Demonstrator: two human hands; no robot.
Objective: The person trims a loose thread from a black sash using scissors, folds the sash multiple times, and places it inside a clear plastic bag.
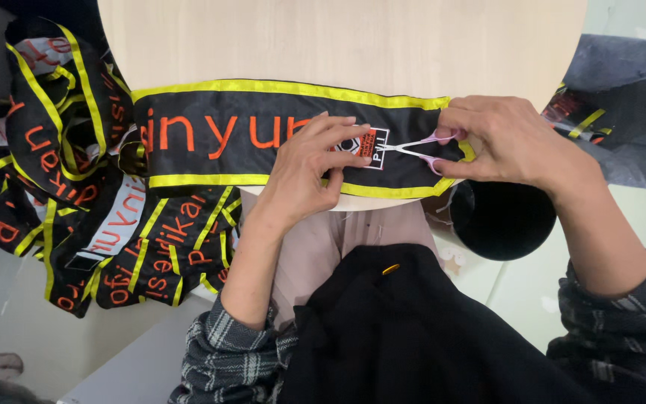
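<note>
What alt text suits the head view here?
A right hand works small pink scissors at a patch on a black, yellow-edged sash, steadied by the left hand on a round wooden table.

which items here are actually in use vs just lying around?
In use:
- black sash with yellow edging, flat on the round table
- small pink-handled scissors in the right hand, tips at the sash's sewn badge
- left hand, pressing the sash beside the badge

Lying about:
- heap of similar sashes off the table's left edge
- dark cloth at right
</note>
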